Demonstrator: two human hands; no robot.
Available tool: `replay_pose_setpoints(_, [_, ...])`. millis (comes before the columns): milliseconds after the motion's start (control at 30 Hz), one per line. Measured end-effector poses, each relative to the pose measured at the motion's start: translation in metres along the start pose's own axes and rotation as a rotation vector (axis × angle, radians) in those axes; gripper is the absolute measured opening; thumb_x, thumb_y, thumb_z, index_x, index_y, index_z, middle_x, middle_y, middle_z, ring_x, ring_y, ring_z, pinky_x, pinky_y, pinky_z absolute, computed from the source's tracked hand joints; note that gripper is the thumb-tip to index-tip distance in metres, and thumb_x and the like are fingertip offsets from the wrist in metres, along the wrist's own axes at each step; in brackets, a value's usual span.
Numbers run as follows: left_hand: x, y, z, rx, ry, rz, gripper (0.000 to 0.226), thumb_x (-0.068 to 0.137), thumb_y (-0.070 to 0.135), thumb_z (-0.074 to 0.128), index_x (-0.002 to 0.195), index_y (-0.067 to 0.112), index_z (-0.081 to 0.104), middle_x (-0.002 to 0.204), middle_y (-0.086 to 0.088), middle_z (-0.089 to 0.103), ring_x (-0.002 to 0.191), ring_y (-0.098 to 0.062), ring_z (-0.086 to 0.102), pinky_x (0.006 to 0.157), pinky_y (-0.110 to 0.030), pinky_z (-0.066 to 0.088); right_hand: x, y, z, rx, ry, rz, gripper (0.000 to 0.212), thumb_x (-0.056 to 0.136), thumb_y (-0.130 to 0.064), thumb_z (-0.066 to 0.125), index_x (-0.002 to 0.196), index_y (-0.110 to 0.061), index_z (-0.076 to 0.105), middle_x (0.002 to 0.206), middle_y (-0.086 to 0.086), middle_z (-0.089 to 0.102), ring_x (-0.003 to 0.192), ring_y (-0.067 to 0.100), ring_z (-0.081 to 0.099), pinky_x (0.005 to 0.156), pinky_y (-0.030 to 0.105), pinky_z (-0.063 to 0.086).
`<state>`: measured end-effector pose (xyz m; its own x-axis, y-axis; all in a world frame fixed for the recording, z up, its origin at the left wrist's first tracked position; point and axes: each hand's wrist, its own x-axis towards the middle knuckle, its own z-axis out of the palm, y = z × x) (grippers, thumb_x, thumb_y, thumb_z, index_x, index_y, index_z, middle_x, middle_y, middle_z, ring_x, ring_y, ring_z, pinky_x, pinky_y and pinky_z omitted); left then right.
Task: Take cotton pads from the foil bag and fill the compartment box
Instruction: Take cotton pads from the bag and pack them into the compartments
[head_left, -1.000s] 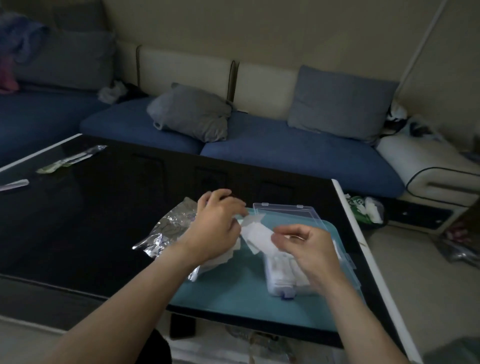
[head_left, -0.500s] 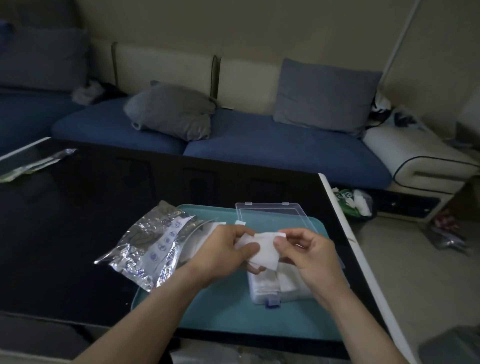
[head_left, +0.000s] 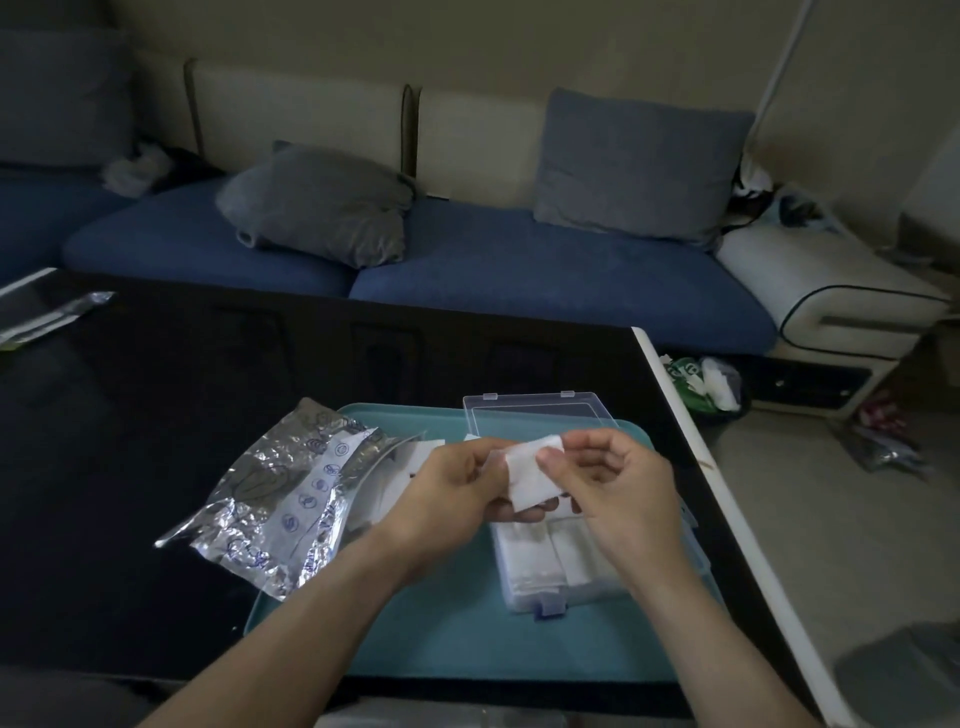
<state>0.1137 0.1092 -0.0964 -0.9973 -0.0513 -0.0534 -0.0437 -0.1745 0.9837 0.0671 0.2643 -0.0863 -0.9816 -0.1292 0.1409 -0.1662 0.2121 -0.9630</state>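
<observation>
While both hands hold one cotton pad (head_left: 531, 475) above the compartment box (head_left: 550, 569) near the tray's (head_left: 457, 639) right edge: left hand (head_left: 447, 493) gripping its left side, right hand (head_left: 613, 483) pinching the top right corner. Best squared up, then lowered flat onto the pads already inside. Further left, foil bag (head_left: 275, 493) overhanging the tray's left edge; beyond, clear lid (head_left: 540, 410) lying open at the far edge.

In front of me the glossy black table (head_left: 156, 467) with its white edge carries a teal rectangular plastic tray (head_left: 467, 639). A crinkled silver foil bag (head_left: 275, 499) lies half on the table, half over the tray's left rim. A clear plastic wrapper (head_left: 47, 317) lies at the far left.
</observation>
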Motion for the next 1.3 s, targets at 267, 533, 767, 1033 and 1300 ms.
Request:
replay_pose_setpoints(267, [0.000,0.001,-0.003,-0.179,0.068,-0.049,0.033,0.107,0.012,0.035,0.120,-0.008,0.058,0.112,-0.024,0.070,0.101,-0.034,0.071,0.084,-0.033,0.060,0.008,-0.003,-0.004,0.052,0.019,0.013,0.011,0.090,-0.029,0.073,0.089,-0.018,0.073,0.070,-0.008,0.071,0.060,0.001,0.060,0.055,0.015,0.046])
replay_pose_setpoints(533, [0.003,0.007,0.004,-0.270,0.123,-0.059,0.028,0.104,0.006,0.041,0.125,-0.002,0.058,0.118,-0.023,0.069,0.113,-0.036,0.065,0.096,-0.037,0.055,0.000,-0.009,0.008,0.119,-0.137,0.155,0.026,0.075,-0.039,0.081,0.088,-0.017,0.077,0.075,-0.003,0.075,0.062,0.005,0.065,0.057,0.020,0.050])
replay_pose_setpoints(767, [0.003,0.011,0.000,-0.334,0.091,-0.051,0.042,0.105,0.020,0.033,0.123,-0.006,0.061,0.118,-0.019,0.070,0.115,-0.028,0.065,0.103,-0.038,0.049,0.008,0.002,0.029,-0.107,-0.055,0.021,0.031,0.082,-0.046,0.077,0.094,-0.020,0.063,0.087,-0.004,0.070,0.079,0.008,0.067,0.068,0.018,0.052])
replay_pose_setpoints(1033, [0.002,0.030,-0.027,-0.298,0.004,-0.139,0.058,0.085,0.045,0.063,0.126,0.003,0.061,0.122,-0.021,0.067,0.105,-0.029,0.066,0.092,-0.046,0.054,0.023,-0.024,0.020,0.078,-0.343,-0.063,0.026,0.068,-0.028,0.085,0.087,-0.018,0.072,0.084,0.003,0.075,0.078,0.018,0.071,0.070,0.024,0.058])
replay_pose_setpoints(1300, [0.007,0.036,-0.060,0.049,-0.347,-0.218,0.023,0.095,0.026,0.061,0.097,0.003,0.059,0.074,-0.008,0.062,0.054,-0.016,0.053,0.048,-0.023,0.041,0.031,-0.028,0.050,-0.152,-0.476,-0.227,0.014,0.085,-0.006,0.077,0.094,-0.017,0.078,0.084,-0.007,0.076,0.076,0.002,0.069,0.068,0.016,0.053])
